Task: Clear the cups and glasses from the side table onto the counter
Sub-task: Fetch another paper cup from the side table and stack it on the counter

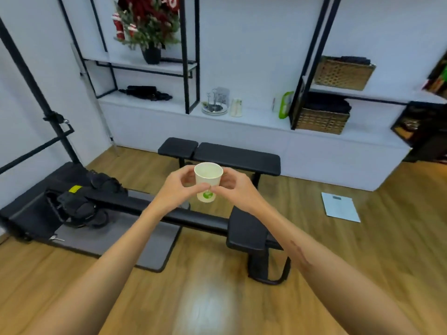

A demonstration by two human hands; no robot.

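I hold a white paper cup [208, 180] with a green logo upright in front of me, above the floor. My left hand [177, 189] grips its left side and my right hand [235, 188] grips its right side, thumbs meeting across the front. The cup looks empty inside. On the white counter [256, 118] along the far wall stands another paper cup [236, 107], next to a stack of plates with a metal stand [214, 108]. The side table is out of view.
A black padded bench [219, 155] stands between me and the counter. Black exercise equipment [79, 201] and a grey mat [145, 243] lie at left. A flat scale [340, 207] rests on the wood floor at right. Wicker baskets [321, 120] and a plant [150, 27] sit on the shelves.
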